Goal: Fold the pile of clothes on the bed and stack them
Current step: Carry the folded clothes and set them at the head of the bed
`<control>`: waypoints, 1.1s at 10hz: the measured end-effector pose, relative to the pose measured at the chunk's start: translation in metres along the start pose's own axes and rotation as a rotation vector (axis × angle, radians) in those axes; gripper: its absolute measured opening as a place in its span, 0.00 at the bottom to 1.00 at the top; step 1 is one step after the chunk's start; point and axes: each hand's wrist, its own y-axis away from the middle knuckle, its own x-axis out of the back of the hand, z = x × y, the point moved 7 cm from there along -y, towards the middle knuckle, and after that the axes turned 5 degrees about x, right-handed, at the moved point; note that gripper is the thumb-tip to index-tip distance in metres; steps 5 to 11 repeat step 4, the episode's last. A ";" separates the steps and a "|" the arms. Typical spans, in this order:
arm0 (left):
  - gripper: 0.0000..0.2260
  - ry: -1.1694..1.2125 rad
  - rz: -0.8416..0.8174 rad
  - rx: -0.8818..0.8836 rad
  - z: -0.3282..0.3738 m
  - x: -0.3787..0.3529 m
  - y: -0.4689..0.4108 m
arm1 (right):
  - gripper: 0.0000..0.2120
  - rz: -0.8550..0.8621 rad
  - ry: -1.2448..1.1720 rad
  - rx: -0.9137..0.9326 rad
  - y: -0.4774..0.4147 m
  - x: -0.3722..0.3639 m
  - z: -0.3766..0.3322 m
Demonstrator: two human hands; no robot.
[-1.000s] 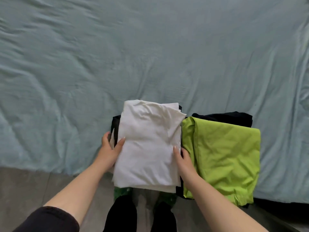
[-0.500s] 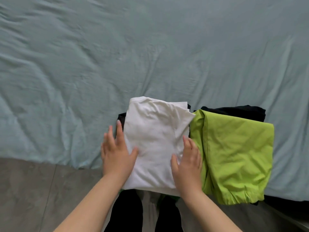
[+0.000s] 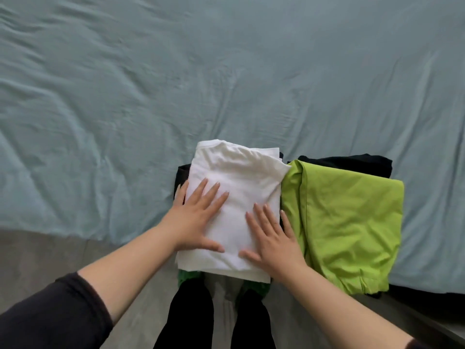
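Folded white garment (image 3: 236,177) on top of the left of two stacks, at the near edge of a bed with a wrinkled blue-grey sheet (image 3: 176,84). Beneath it, a black garment (image 3: 181,175), only its edges showing at the left side and at the far right corner.

Left hand (image 3: 196,217) flat on the left half of the white garment, palm down, fingers straight and fanned apart, pointing toward the far side of the bed. Thumb stretched rightward along the cloth near its close edge. Little finger lying past the left edge, over the black cloth below. Forearm bare, dark sleeve (image 3: 50,318) pushed up toward the elbow.

Right hand (image 3: 274,238) flat on the near right part of the same garment, palm down, fingers straight and spread, thumb pointing left. Little finger reaching just beyond the right edge, at the gap beside the neighbouring stack. Both hands uncurled, pressing down on the cloth, nothing pinched or clasped. White garment under both palms, its far half uncovered.

Just to the right, touching the white stack, a folded lime-green garment (image 3: 347,222) on top of another black piece (image 3: 352,163), visible along the far edge.

Below the bed's edge, grey floor (image 3: 37,255), black trouser legs (image 3: 191,318) and green footwear (image 3: 186,275), partly hidden under the white garment.
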 end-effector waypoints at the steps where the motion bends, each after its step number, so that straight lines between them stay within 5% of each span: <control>1: 0.53 -0.091 -0.185 0.084 -0.014 -0.022 0.030 | 0.46 -0.157 -0.036 -0.107 0.023 -0.014 0.018; 4: 0.31 0.114 0.118 0.419 0.005 0.093 0.069 | 0.16 0.144 -0.218 -0.307 0.058 0.113 0.025; 11: 0.31 0.114 0.118 0.419 0.005 0.093 0.069 | 0.16 0.144 -0.218 -0.307 0.058 0.113 0.025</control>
